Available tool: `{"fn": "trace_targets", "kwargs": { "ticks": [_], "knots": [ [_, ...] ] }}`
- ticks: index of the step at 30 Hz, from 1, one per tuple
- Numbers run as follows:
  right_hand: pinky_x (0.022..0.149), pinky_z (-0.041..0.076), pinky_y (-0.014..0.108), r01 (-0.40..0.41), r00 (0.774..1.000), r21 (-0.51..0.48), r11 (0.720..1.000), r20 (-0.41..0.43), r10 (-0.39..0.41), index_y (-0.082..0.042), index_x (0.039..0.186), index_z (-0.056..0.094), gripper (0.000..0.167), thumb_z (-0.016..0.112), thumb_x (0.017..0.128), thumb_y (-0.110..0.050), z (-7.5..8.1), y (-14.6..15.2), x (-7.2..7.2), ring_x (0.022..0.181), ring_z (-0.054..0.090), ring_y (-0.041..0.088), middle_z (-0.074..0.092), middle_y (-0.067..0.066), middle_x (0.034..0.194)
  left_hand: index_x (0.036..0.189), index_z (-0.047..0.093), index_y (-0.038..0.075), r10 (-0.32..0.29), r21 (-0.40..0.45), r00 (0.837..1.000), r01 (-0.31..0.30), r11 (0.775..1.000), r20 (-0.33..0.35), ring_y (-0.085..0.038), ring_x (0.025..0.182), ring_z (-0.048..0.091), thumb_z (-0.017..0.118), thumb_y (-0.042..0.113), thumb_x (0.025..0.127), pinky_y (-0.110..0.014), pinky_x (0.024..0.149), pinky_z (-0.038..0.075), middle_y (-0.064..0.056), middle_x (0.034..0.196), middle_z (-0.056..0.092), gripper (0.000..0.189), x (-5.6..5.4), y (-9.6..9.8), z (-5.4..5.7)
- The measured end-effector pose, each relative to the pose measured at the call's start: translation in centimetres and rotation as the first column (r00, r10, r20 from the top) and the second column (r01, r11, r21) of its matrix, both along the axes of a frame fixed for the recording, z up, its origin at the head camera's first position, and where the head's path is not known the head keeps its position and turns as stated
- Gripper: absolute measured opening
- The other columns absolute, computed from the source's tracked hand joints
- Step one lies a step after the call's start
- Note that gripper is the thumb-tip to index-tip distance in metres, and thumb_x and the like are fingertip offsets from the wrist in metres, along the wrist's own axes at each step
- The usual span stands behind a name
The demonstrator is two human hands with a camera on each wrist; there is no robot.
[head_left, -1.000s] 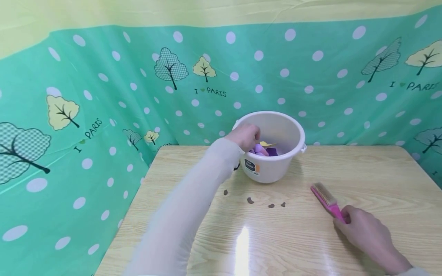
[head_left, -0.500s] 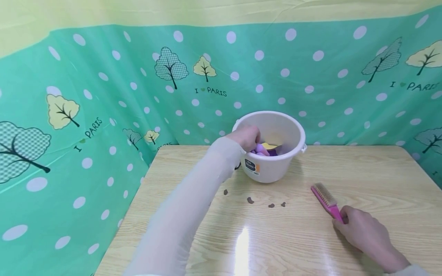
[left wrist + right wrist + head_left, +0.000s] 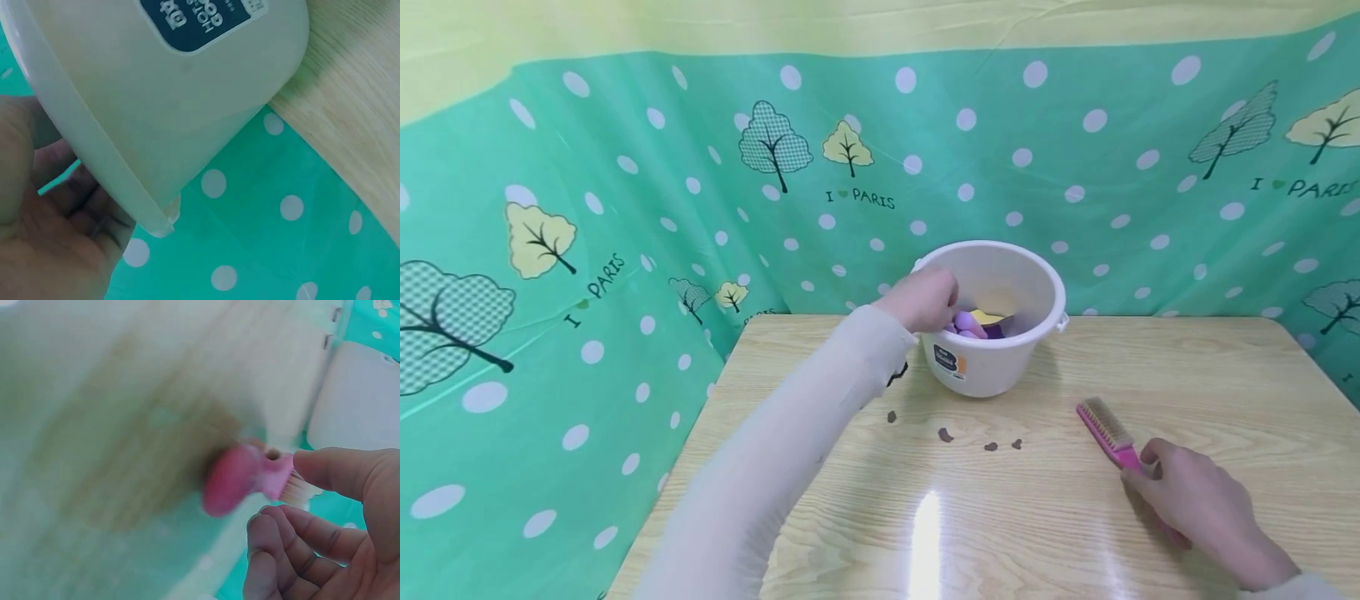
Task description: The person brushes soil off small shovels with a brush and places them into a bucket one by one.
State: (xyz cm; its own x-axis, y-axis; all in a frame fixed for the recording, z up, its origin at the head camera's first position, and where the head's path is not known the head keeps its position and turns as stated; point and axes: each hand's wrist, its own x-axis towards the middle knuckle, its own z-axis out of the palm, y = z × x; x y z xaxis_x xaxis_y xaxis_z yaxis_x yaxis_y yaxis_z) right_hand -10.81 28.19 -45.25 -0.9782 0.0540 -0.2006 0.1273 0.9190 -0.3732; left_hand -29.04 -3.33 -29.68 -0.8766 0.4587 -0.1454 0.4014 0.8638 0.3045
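Note:
In the head view my left hand [image 3: 925, 300] is over the left rim of a white plastic bucket [image 3: 992, 371]; the left wrist view shows its fingers [image 3: 53, 159] loosely bent behind the rim, the tips partly hidden and nothing visible in the palm. Beside it inside the bucket lie rounded lilac things [image 3: 967, 325] of unclear kind, a yellow piece [image 3: 987, 317] and a dark purple piece [image 3: 994, 332]. At the right, a pink-handled bristle brush [image 3: 1105, 429] lies on the table. My right hand [image 3: 1198, 500] is around its handle; the right wrist view shows thumb and fingers spread apart there.
Several small brown bits, among them a curved one [image 3: 945, 435], are scattered on the wooden table [image 3: 1037, 517] in front of the bucket. A green dotted curtain [image 3: 850, 242] hangs behind the table and along its left side.
My left hand has shifted slightly left toward the bucket's rim, while the lilac things stay put. The right hand's fingers have loosened from the brush handle; the yellow piece has shifted a little.

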Motion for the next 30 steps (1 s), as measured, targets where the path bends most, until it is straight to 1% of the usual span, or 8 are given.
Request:
{"fn": "trace_targets", "kwargs": {
  "ticks": [4, 7, 12, 17, 20, 24, 26, 30],
  "knots": [
    [0.041, 0.037, 0.032, -0.027, 0.995, 0.006, 1.0, -0.094, 0.027, 0.006, 0.114, 0.057, 0.057, 0.059, 0.09, -0.046, 1.1, -0.2, 0.0, 0.048, 0.049, 0.015, 0.058, 0.003, 0.073, 0.089, 0.064, 0.012, 0.0, -0.07, 0.995, -0.007, 0.998, -0.102, -0.015, 0.086, 0.055, 0.061, 0.017, 0.092, -0.028, 0.08, 0.047, -0.001, 0.093, 0.058, 0.006, 0.7, 0.2, -0.2],
    [0.041, 0.037, 0.031, -0.048, 0.98, 0.006, 0.999, -0.195, 0.048, 0.005, 0.109, 0.061, 0.056, 0.059, 0.09, -0.048, 1.8, -0.5, 0.0, 0.053, 0.049, 0.015, 0.062, 0.006, 0.078, 0.099, 0.065, 0.012, -0.02, -0.143, 0.981, -0.008, 0.99, -0.195, -0.015, 0.09, 0.052, 0.064, 0.016, 0.089, -0.029, 0.084, 0.047, -0.001, 0.098, 0.054, 0.011, 1.2, 0.3, -0.4],
    [0.039, 0.037, 0.03, -0.092, 0.942, 0.008, 0.996, -0.322, 0.089, 0.002, 0.104, 0.064, 0.04, 0.061, 0.091, -0.036, 3.1, -1.4, -0.4, 0.055, 0.051, 0.014, 0.066, 0.01, 0.082, 0.104, 0.065, 0.012, -0.085, -0.199, 0.923, 0.009, 0.98, -0.375, -0.015, 0.088, 0.05, 0.06, 0.019, 0.088, -0.03, 0.081, 0.046, -0.001, 0.094, 0.053, 0.017, 2.3, -0.3, -0.5],
    [0.043, 0.042, 0.032, -0.164, 0.908, 0.06, 0.985, -0.38, 0.175, -0.003, 0.1, 0.066, 0.032, 0.065, 0.089, -0.032, 5.2, -2.7, -0.9, 0.061, 0.058, 0.016, 0.067, 0.008, 0.084, 0.1, 0.065, 0.011, -0.09, -0.088, 0.853, 0.052, 0.995, -0.515, -0.018, 0.078, 0.05, 0.056, 0.021, 0.09, -0.031, 0.067, 0.045, -0.001, 0.084, 0.054, 0.016, 4.8, -1.4, -0.8],
    [0.045, 0.044, 0.032, -0.259, 0.847, 0.141, 0.955, -0.442, 0.295, -0.005, 0.102, 0.068, 0.033, 0.07, 0.084, -0.033, 6.4, -3.6, -0.9, 0.063, 0.058, 0.014, 0.065, 0.002, 0.083, 0.1, 0.066, 0.011, -0.089, -0.051, 0.804, 0.073, 0.996, -0.588, -0.019, 0.073, 0.051, 0.056, 0.023, 0.089, -0.031, 0.061, 0.043, -0.001, 0.082, 0.055, 0.019, 6.7, -2.1, -1.6],
    [0.048, 0.048, 0.032, -0.385, 0.705, 0.257, 0.886, -0.538, 0.462, -0.007, 0.106, 0.068, 0.037, 0.075, 0.078, -0.03, 7.3, -5.3, -0.8, 0.067, 0.06, 0.013, 0.064, 0.0, 0.088, 0.093, 0.065, 0.013, -0.085, -0.055, 0.752, 0.064, 0.996, -0.654, -0.019, 0.071, 0.049, 0.058, 0.03, 0.088, -0.032, 0.062, 0.041, 0.0, 0.078, 0.054, 0.019, 9.3, -3.2, -3.0],
    [0.05, 0.05, 0.033, -0.422, 0.643, 0.289, 0.859, -0.572, 0.508, -0.006, 0.103, 0.068, 0.036, 0.076, 0.076, -0.028, 7.5, -6.2, -0.7, 0.07, 0.062, 0.015, 0.064, 0.002, 0.091, 0.087, 0.063, 0.013, -0.079, -0.038, 0.738, 0.072, 0.997, -0.67, -0.019, 0.07, 0.048, 0.06, 0.032, 0.087, -0.032, 0.064, 0.041, 0.001, 0.076, 0.052, 0.019, 10.5, -3.7, -3.7],
    [0.053, 0.052, 0.033, -0.45, 0.576, 0.311, 0.837, -0.615, 0.538, -0.007, 0.1, 0.067, 0.035, 0.076, 0.076, -0.03, 8.2, -7.8, -0.6, 0.074, 0.063, 0.017, 0.063, 0.001, 0.093, 0.086, 0.063, 0.013, -0.056, 0.017, 0.73, 0.092, 0.996, -0.681, -0.018, 0.073, 0.047, 0.061, 0.033, 0.087, -0.031, 0.065, 0.039, 0.001, 0.077, 0.052, 0.02, 12.4, -4.3, -4.9]
  ]
}}
